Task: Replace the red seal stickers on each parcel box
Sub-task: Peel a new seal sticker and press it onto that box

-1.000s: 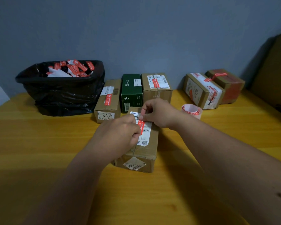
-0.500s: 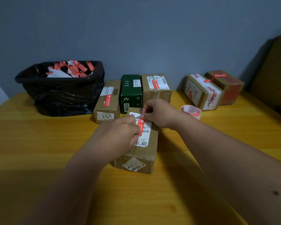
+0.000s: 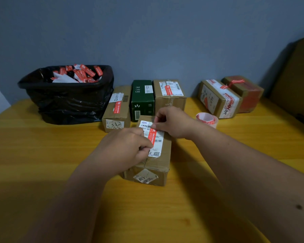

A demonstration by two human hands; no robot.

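Red seal sticker point(image 3: 152, 137) lies along the white label on the nearest parcel box point(image 3: 152, 160), mid-bench point(image 3: 42, 155). Left hand point(image 3: 125, 148) pinches the sticker's near end; right hand point(image 3: 172, 122) pinches its far end. Behind this box stand three more parcels, with a sticker roll point(image 3: 207, 119) to its right and a black bin bag point(image 3: 68, 95) to its left.

A yellow wooden table point(image 3: 42, 155) is filling the lower view under a grey-blue wall point(image 3: 147, 32). At ten o'clock a black bin bag point(image 3: 68, 102) is sitting on the table against the wall, its rim folded open. At three o'clock a large brown cardboard carton point(image 3: 295, 81) is leaning at the table's far edge, partly cut off by the frame.
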